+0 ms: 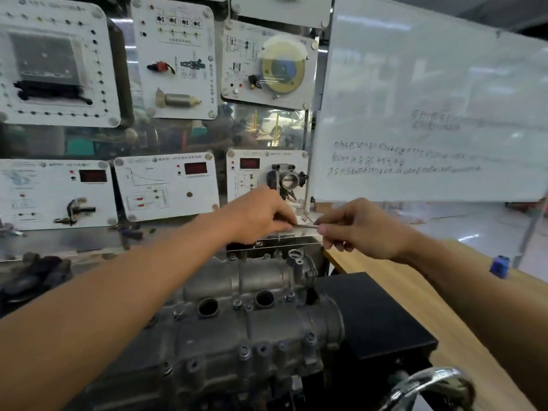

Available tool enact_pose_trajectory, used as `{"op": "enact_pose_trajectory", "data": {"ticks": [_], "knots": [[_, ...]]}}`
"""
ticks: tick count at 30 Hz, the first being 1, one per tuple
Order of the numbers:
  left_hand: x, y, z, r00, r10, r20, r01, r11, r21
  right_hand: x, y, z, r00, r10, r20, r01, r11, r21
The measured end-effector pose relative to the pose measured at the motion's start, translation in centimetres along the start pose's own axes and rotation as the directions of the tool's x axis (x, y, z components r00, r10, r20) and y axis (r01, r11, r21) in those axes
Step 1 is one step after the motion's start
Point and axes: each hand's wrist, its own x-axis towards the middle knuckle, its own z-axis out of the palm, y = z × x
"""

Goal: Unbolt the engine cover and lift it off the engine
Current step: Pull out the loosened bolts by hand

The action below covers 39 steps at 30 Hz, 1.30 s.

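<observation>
Fingers of my left hand (261, 216) and right hand (364, 229) pinch a thin silvery tool (305, 225), above the grey cast-metal engine cover (252, 330).

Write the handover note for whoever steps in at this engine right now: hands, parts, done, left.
Left hand pinches one end of a thin metal rod; right hand pinches the other end, both above the far end of the engine cover.
The engine cover sits on the engine, beside a black box on the wooden table.
Done: nothing shows as removed; bolts stand along the cover's near edge.
Left: undo the bolts, lift the cover off.
</observation>
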Motion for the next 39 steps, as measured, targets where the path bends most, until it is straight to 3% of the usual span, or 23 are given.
{"op": "enact_pose_trajectory", "data": {"ticks": [3,14,27,32,39], "knots": [[1.0,-0.8,2.1,0.997,-0.033,0.066,0.034,0.999,-0.011,0.0,2.2,1.8,0.995,0.024,-0.102,-0.034,0.994,-0.102],[0.6,-2.3,2.6,0.991,-0.111,0.071,0.127,0.954,-0.272,-1.0,4.4,4.4,0.958,-0.005,-0.286,0.047,0.989,0.141],[-0.4,-2.0,3.1,0.984,-0.164,0.067,0.175,0.959,-0.221,-2.3,3.5,7.3,0.95,0.012,-0.312,0.057,0.976,0.21],[-0.6,-1.6,3.3,0.99,-0.134,0.036,0.138,0.98,-0.143,-3.4,2.6,8.7,0.937,-0.105,-0.333,0.127,0.991,0.045],[-1.2,-1.6,3.3,0.991,-0.132,0.011,0.132,0.977,-0.165,-3.4,2.9,7.6,0.941,-0.172,-0.291,0.125,0.977,-0.173]]}}
